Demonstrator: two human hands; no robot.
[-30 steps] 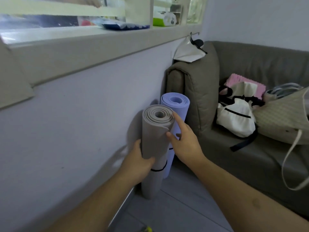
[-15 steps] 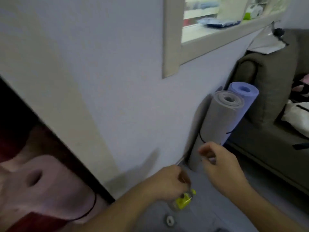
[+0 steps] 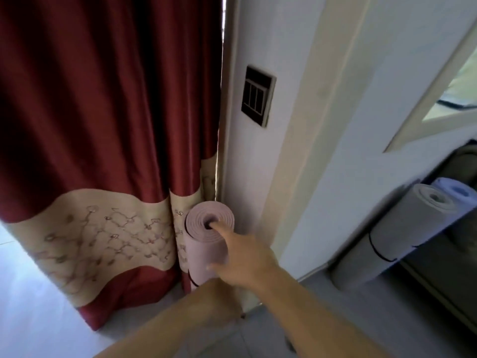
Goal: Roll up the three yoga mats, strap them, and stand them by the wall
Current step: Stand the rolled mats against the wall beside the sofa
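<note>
A rolled pink yoga mat (image 3: 204, 244) stands upright in the corner between a red curtain and the wall, with a dark strap (image 3: 190, 277) low on it. My right hand (image 3: 247, 262) holds its top: the index finger is in the roll's centre hole and the thumb lies on its side. My left hand (image 3: 216, 298) is blurred in front of the mat's lower part, fingers hidden. At the right, a strapped grey mat (image 3: 407, 226) leans on the wall, and a lilac mat (image 3: 454, 189) stands behind it.
The red curtain (image 3: 103, 125) with a beige patterned band hangs to the floor on the left. A dark wall switch (image 3: 256, 95) is above the pink mat. A grey sofa (image 3: 464, 161) sits at the far right beyond the two mats, under a window frame (image 3: 423, 104).
My view swung left from the grey and lilac mats by the sofa to the curtain corner. Both hands left the grey mat and now reach the pink mat.
</note>
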